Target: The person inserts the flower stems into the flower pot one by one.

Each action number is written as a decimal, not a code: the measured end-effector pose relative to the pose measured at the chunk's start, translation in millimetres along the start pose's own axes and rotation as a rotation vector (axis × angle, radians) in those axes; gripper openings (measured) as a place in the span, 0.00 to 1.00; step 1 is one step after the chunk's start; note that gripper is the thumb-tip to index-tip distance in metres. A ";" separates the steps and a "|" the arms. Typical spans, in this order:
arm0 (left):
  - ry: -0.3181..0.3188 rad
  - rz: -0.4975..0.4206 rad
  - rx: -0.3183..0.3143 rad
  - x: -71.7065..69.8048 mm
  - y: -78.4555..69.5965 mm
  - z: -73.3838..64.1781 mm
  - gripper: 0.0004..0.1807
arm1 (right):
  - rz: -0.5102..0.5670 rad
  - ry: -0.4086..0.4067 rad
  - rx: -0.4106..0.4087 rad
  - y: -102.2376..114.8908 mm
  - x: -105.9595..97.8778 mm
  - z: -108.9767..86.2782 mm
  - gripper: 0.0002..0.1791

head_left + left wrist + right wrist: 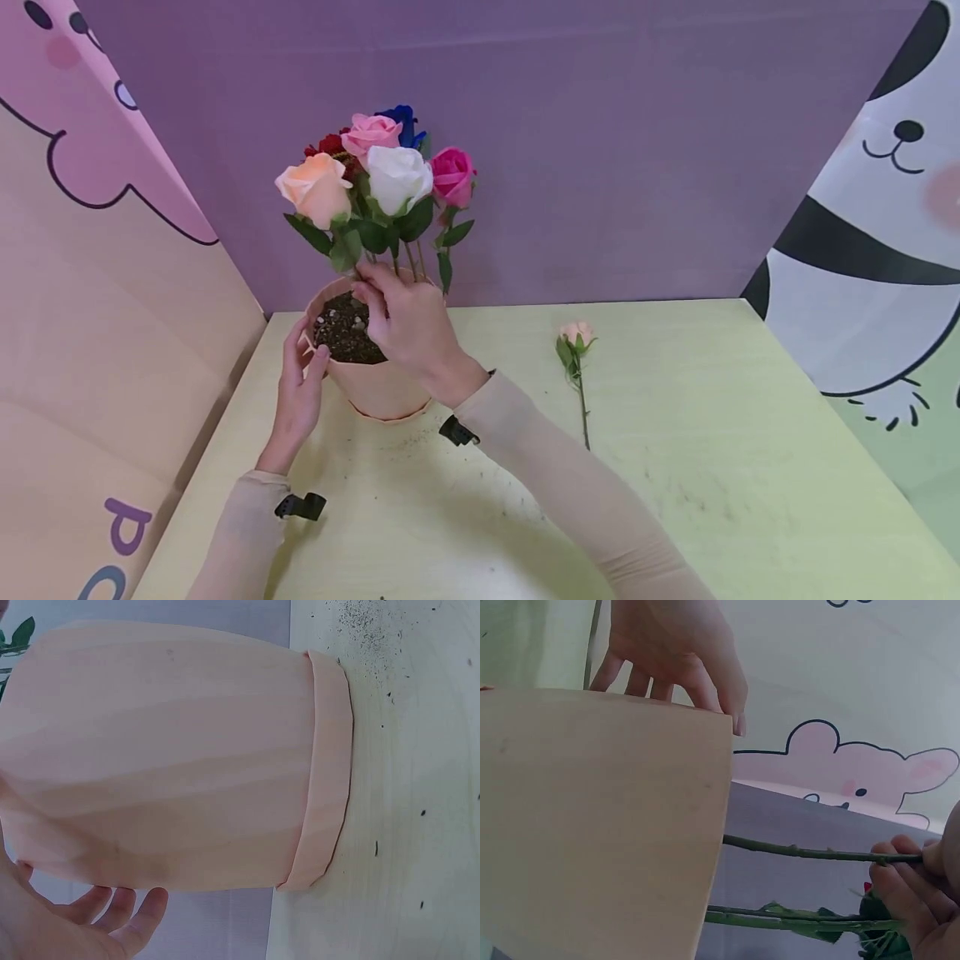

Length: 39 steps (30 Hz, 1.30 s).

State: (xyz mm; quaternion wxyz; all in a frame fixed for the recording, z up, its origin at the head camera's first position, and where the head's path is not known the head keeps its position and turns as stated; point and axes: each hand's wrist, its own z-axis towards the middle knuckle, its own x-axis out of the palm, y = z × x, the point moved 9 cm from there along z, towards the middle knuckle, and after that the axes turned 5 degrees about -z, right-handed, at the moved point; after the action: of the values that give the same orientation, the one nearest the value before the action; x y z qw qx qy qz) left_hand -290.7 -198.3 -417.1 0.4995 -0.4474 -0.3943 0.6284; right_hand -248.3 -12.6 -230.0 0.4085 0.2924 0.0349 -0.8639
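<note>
A peach-pink flower pot point(378, 392) with dark soil point(347, 327) stands at the table's left back. My left hand point(298, 400) grips its left side, thumb at the rim and fingers along the outer wall. Over the pot, my right hand point(412, 325) pinches the stem point(817, 853) of a peach rose point(313, 190) between thumb and fingers; the stem's lower end is hidden behind the pot wall in the right wrist view. Beside that bloom stand a white rose point(400, 179), a pink rose point(371, 135), a magenta rose point(453, 177), a blue flower point(403, 125) and red flowers point(327, 145).
A small pale pink rose point(577, 335) lies on the table point(675, 433) to the right of the pot, its stem toward me. Soil crumbs are scattered on the tabletop. A purple backdrop point(600, 167) rises behind, with printed cloth walls at both sides.
</note>
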 end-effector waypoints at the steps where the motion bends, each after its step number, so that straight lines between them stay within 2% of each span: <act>1: 0.005 0.001 -0.001 0.5 0.1 -0.3 0.33 | -0.033 0.002 -0.011 2.5 -0.6 0.0 0.08; 4: 0.008 0.007 -0.007 0.5 0.6 -0.6 0.33 | -0.118 0.041 -0.004 7.5 -0.1 0.4 0.07; 7: 0.009 0.008 -0.012 0.7 0.5 -0.5 0.34 | -0.147 0.110 0.036 10.9 1.8 1.7 0.06; 10: 0.007 0.000 -0.012 1.7 0.2 -0.6 0.34 | -0.117 0.174 0.085 11.8 3.4 2.9 0.07; 16: 0.008 -0.002 -0.025 6.2 2.5 -2.2 0.34 | -0.066 0.194 0.188 -4.2 2.0 3.1 0.05; 22: -0.007 0.011 -0.026 1.2 3.5 -2.6 0.33 | -0.074 0.256 0.151 -5.7 6.2 2.6 0.05; 25: -0.005 0.009 -0.018 -0.3 2.0 -1.5 0.33 | -0.136 0.248 0.115 -1.9 7.7 5.0 0.05; 29: 0.007 -0.006 -0.022 -0.8 1.0 -0.7 0.34 | -0.173 0.233 0.112 0.3 8.8 7.0 0.05; 33: 0.003 -0.007 -0.027 0.3 2.6 -1.2 0.34 | -0.127 0.259 0.160 -5.5 10.9 3.9 0.07; 39: -0.016 -0.010 -0.012 -0.4 2.0 -1.3 0.33 | 0.043 0.287 0.220 -12.6 11.3 2.3 0.05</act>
State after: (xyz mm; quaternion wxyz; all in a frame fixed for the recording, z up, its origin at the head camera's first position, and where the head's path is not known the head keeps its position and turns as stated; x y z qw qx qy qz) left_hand -289.9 -199.0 -419.3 0.4966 -0.4436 -0.4043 0.6271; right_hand -264.1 -12.7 -236.3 0.3834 0.4563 -0.0084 -0.8029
